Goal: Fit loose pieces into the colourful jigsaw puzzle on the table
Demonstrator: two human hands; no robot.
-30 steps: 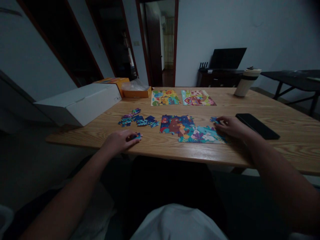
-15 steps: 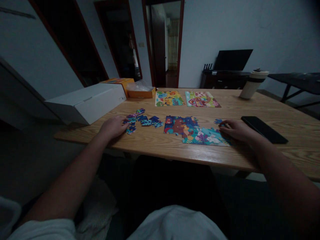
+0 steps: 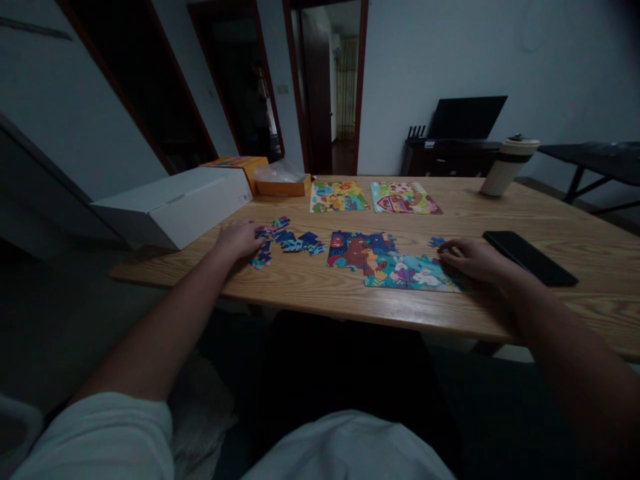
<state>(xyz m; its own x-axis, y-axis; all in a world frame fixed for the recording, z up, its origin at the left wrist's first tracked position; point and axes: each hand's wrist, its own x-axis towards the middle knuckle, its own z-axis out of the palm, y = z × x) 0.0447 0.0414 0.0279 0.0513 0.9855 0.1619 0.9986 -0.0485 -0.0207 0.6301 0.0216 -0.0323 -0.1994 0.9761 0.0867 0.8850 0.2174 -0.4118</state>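
My left hand [image 3: 239, 239] reaches into a spread of loose blue and purple jigsaw pieces [image 3: 303, 243]. Its outstretched fingertips touch a pinkish-purple piece [image 3: 265, 231] at the left of the spread. In the centre lies a partly joined jigsaw puzzle [image 3: 367, 255] with a bear, a fox and white rabbits. At its right end rests my right hand [image 3: 475, 259], fingers curled and thumb drawn in. A small blue puzzle piece [image 3: 436, 242] shows at those fingertips, and the inside of the grip is partly hidden. The right hand covers the puzzle's right corner.
Two finished puzzles, a yellow one [image 3: 339, 197] and a pink-green one [image 3: 405, 199], lie farther back. On the left stand a white box [image 3: 195, 200] and an orange tray [image 3: 283, 187] with clear plastic. At right are a black phone or tablet [image 3: 529, 258] and a cream tumbler [image 3: 505, 170].
My left hand has moved slightly away from me and to the right, over the upper left pieces. My right hand and the joined puzzle look the same.
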